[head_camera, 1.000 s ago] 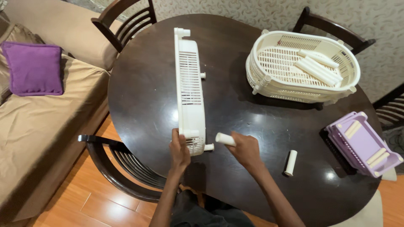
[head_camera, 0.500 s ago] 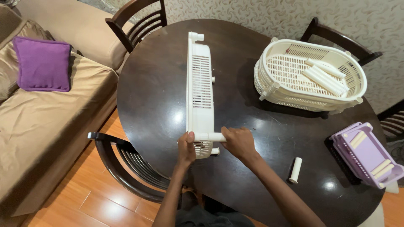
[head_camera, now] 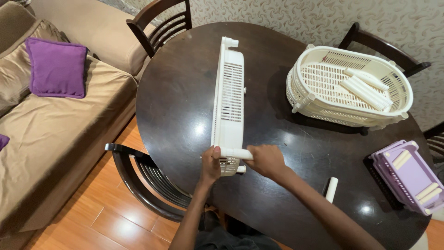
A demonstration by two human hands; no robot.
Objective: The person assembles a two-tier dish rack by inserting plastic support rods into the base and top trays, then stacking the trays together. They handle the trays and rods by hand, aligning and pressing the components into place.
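A long white slotted plastic tray point(head_camera: 229, 99) stands on its side edge on the dark round table point(head_camera: 185, 106). My left hand point(head_camera: 210, 164) grips the tray's near end. My right hand point(head_camera: 266, 159) holds a short white plastic tube point(head_camera: 237, 153) pressed against the tray's near corner. Another white tube point(head_camera: 331, 189) lies loose on the table to the right of my right arm.
White oval baskets point(head_camera: 351, 88), stacked and holding several white tubes, sit at the back right. Purple trays point(head_camera: 409, 176) with tubes sit at the right edge. Dark wooden chairs point(head_camera: 143, 178) ring the table. A beige sofa point(head_camera: 51, 134) with a purple cushion point(head_camera: 58, 68) stands left.
My right hand has brought the white tube from beside the tray up against its near corner. My left hand has stayed on the tray's near end.
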